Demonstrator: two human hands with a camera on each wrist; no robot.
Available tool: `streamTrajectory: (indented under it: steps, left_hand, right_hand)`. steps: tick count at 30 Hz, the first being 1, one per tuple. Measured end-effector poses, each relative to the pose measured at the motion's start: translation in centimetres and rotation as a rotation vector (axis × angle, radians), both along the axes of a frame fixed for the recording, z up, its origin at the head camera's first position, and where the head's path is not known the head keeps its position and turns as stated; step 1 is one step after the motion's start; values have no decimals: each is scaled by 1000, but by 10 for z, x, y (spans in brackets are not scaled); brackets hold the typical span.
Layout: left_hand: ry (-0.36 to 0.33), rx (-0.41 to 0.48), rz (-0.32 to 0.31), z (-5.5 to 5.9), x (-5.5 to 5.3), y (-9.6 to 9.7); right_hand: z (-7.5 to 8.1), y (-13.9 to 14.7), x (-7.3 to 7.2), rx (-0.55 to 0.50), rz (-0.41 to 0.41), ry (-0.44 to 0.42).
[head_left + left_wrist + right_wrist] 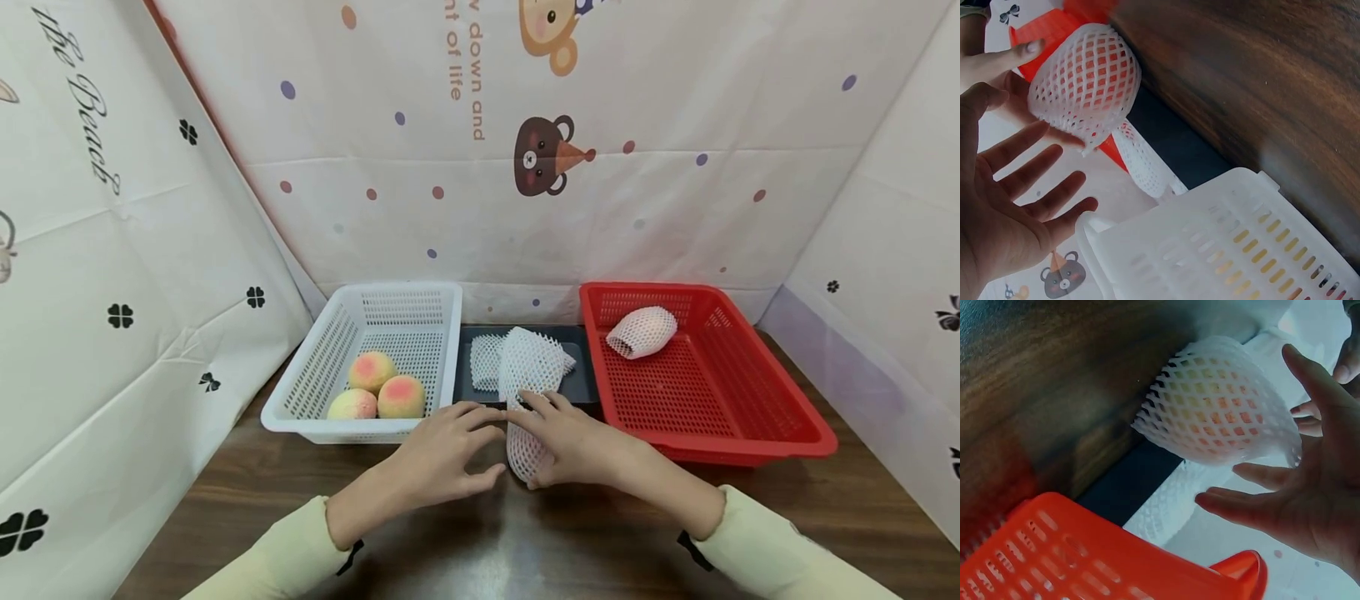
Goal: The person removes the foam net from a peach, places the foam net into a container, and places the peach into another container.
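Note:
A white foam net sleeve (525,454) bulges round a peach (1232,415), whose yellow and pink show through the mesh. It sits at the front of the dark tray (462,392), between the hands. My right hand (573,446) surrounds its right side, touching it with thumb and fingers fairly straight. To its left, my left hand (446,454) stands apart from it, fingers spread and holding nothing. Other foam net sleeves (486,362) lie in the tray; overlapping mesh hides where they end. Three uncovered peaches (401,397) sit in the white basket (273,417).
At the right stands a red basket (813,433) containing a netted, pinkish round item (648,329). Both baskets flank the tray on a dark wooden table (480,558). A printed cloth wall (420,217) rises behind them, with further cloth at both sides.

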State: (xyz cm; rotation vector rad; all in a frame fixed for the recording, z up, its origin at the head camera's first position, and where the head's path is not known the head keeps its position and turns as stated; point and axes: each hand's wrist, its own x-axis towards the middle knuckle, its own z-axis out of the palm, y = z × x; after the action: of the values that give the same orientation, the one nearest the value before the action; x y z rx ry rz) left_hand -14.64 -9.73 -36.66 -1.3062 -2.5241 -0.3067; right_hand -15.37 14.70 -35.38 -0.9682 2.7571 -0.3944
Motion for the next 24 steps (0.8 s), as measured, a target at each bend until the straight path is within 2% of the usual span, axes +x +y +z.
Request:
streamTrajectory:
  steps: [4,6,9,12,16,21,24]
  left_hand:
    - [-36,-33,-25,-1,3,1]
    - [-42,-51,-25,-2,4,2]
    - [-36,-64,-16,-2,4,2]
    - [-32,-61,-11,-1,4,2]
    - [-31,-51,-16,0,3,2]
    - [-59,8,-23,5,1,0]
    - [-77,107,-7,9,0,-1]
  right_hand:
    - [-6,0,0,0,11,-67]
    - [-8,0,0,-2,28,-72]
    - [-11,0,-1,7,64,-18]
    - [-13,-2,-3,8,110,77]
    - [-18,-4,-5,1,131,173]
    - [-18,-2,-7,-50,117,171]
    - [-10,-2,-7,-132,120,182]
